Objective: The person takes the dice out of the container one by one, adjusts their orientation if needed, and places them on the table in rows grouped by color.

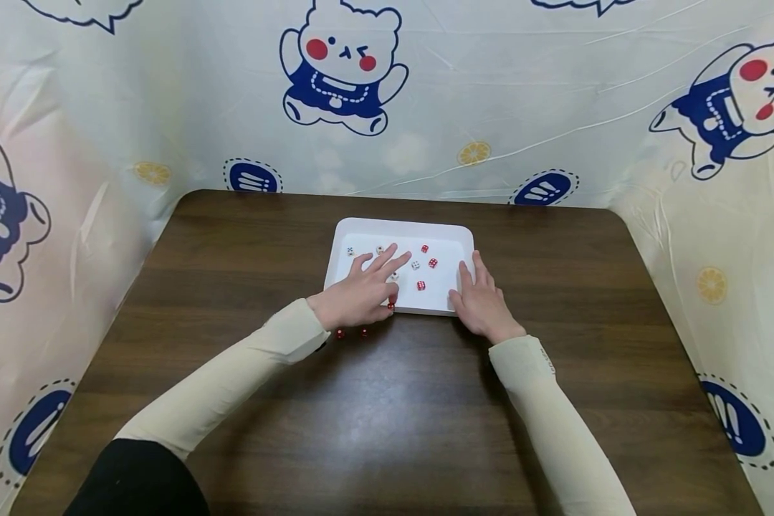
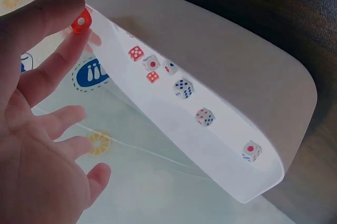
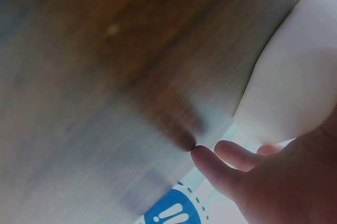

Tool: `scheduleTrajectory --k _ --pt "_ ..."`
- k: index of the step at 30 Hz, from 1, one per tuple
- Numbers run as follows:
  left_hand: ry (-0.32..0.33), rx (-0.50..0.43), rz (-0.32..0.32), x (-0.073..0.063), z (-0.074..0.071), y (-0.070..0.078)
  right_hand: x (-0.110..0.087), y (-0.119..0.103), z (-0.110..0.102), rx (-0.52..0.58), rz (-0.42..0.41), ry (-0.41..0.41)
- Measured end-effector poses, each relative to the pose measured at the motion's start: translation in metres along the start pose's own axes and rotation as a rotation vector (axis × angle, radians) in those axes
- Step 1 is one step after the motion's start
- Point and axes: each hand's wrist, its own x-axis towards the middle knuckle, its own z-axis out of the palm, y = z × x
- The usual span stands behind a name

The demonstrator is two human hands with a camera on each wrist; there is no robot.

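Note:
My left hand [image 1: 355, 297] is over the front left part of a white tray [image 1: 403, 229]. Its thumb and index finger pinch a red die [image 2: 81, 21] above the tray's near rim, the other fingers spread apart. Red dice [image 1: 433, 263] and white dice [image 1: 416, 265] lie scattered on the tray's floor, some partly hidden behind the left hand in the head view. At the tray's right side rests my right hand [image 1: 485, 304], fingers fairly straight along the rim. The right wrist view shows its fingertips low beside the tray's outer wall, by the tabletop.
Two more red dice [image 1: 364, 332] lie on the dark wooden table [image 1: 387, 430], just in front of the tray and near the left wrist. A pale curtain [image 1: 232, 86] printed with bears surrounds the table at the back and both sides.

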Motion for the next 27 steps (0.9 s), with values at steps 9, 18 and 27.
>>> scheduleTrajectory --k 9,18,27 --pt "-0.049 -0.048 0.014 -0.003 0.002 0.001 0.0 -0.001 0.001 -0.012 -0.007 0.008" --pt "-0.051 -0.053 0.045 -0.005 0.01 0.002 0.001 -0.001 0.001 -0.016 -0.005 0.003" --pt "-0.049 -0.048 0.065 -0.007 0.017 0.003 0.001 -0.001 0.001 -0.017 -0.003 0.003"
